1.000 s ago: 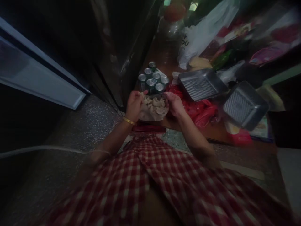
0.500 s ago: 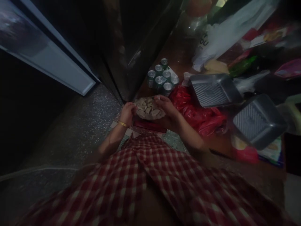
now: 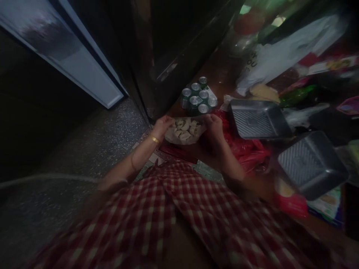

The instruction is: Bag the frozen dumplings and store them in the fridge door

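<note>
Between my hands is a thin translucent bag (image 3: 171,137), or a similar thin wrapping, with several pale, dumpling-like pieces (image 3: 184,129) in it. My left hand (image 3: 162,127), with a gold-coloured bangle at its wrist, pinches the left edge. At the opposite upper corner, my right hand (image 3: 214,126) is closed on the edge of the same bag. A flat red object (image 3: 179,152) lies below the bag, partly covered by it. Dim light and blur hide whether the bag's mouth is open or sealed.
Several green cans (image 3: 195,101) stand just beyond the bag. To the right are a red plastic bag (image 3: 252,153) and two dark ribbed trays (image 3: 249,121). A white carrier bag (image 3: 291,52) lies further back. A dark cabinet-like surface (image 3: 179,56) rises ahead; speckled floor (image 3: 112,138) is on the left.
My right hand has shifted from the bag's top to its right corner, and the hands are further apart. The bag looks more spread. The whole view has shifted slightly.
</note>
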